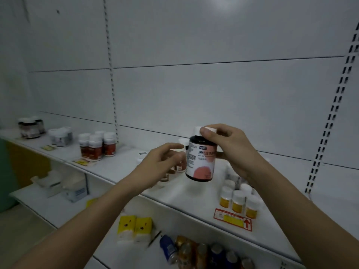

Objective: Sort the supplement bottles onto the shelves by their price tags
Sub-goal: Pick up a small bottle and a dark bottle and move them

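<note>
While right hand (231,150) grips dark bottle (201,160) by white cap above shelf (120,169), left hand (162,162) hovers just beside, fingers loosely curled, holding nothing.

I see a dark bottle (200,160) with a white cap and pink spots. The small bottles (238,202) are yellow. The shelf (194,197) is white.

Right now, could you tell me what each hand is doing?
Left hand: open, fingers loosely curved beside the bottle, holding nothing.
Right hand: grips the dark supplement bottle by its white cap.
</note>
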